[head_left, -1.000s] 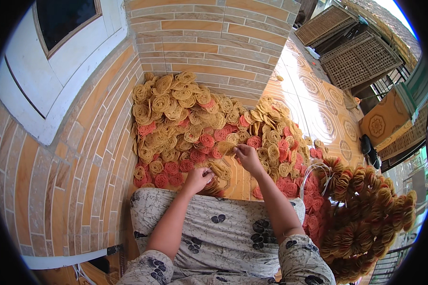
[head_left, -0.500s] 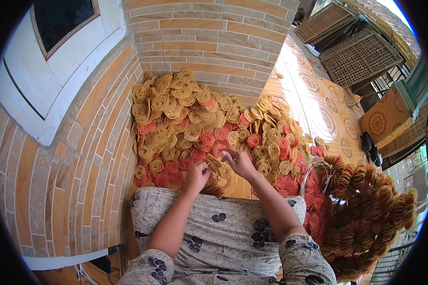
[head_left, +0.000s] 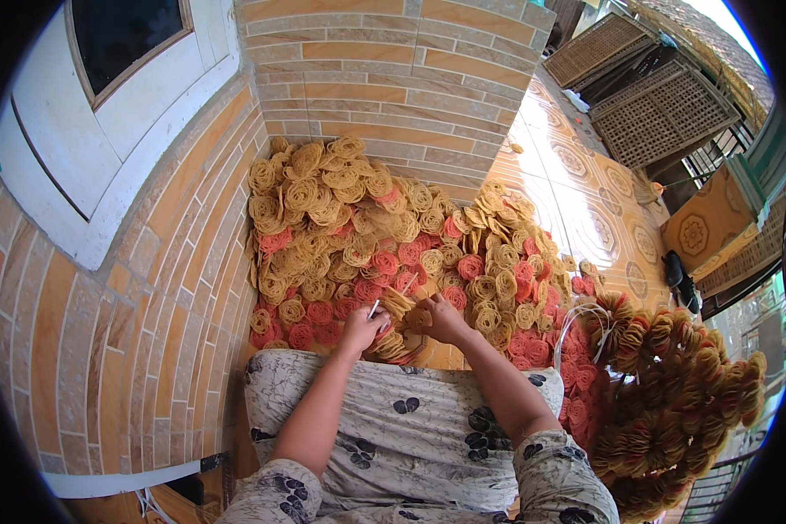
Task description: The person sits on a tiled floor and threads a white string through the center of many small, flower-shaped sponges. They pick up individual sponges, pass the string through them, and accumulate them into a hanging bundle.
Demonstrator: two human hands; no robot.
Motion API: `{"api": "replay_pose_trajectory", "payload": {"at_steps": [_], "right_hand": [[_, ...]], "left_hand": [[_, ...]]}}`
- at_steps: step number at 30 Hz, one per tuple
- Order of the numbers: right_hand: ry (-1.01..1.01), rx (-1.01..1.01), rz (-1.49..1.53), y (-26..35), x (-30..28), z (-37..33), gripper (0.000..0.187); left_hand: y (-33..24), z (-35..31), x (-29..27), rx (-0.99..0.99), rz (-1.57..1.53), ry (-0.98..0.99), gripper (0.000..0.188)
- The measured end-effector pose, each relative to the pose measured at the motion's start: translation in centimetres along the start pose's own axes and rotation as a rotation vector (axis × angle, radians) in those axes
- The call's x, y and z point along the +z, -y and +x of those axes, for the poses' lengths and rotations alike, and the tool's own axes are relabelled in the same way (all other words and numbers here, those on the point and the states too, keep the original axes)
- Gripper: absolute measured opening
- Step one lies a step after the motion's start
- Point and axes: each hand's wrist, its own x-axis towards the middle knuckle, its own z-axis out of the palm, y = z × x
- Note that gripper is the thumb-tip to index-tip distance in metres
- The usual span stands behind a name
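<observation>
Rod, thin and white, pokes out of left hand; long axis slants up-right, tip away from the body. Left grip clamped on it. Right hand has fingers together on yellow coiled disc, just right of a yellow disc stack between the hands. Disc faces tilted; can't tell if the rod passes through them.

Work sits low over tiled floor, in front of the lap. Yellow and pink disc pile fills the corner against strip-tiled wall. Right side: white cord loops, dense disc bundles. White door at left, woven racks upper right.
</observation>
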Motion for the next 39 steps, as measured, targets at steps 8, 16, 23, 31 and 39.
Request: {"api": "replay_pose_trajectory", "payload": {"at_steps": [8,16,23,31,39], "right_hand": [[-0.176,0.314,0.882,0.0,-4.2,1.8,0.019],[-0.230,0.245,0.862,2.3,-5.5,1.2,0.018],[-0.088,-0.005,0.319,-1.0,-5.8,3.6,0.030],[-0.571,0.094,-0.190,-2.0,-2.8,5.9,0.023],[-0.476,0.258,0.313,-1.8,-4.6,4.4,0.016]], "left_hand": [[-0.5,0.2,-0.1,-0.036,-0.079,0.170,0.015],[0.1,0.7,0.4,-0.023,-0.023,0.114,0.013],[-0.3,0.8,0.3,-0.040,-0.025,0.075,0.016],[0.1,0.8,0.1,-0.031,-0.057,0.111,0.021],[-0.3,0.7,0.7,0.033,-0.032,0.157,0.015]]}}
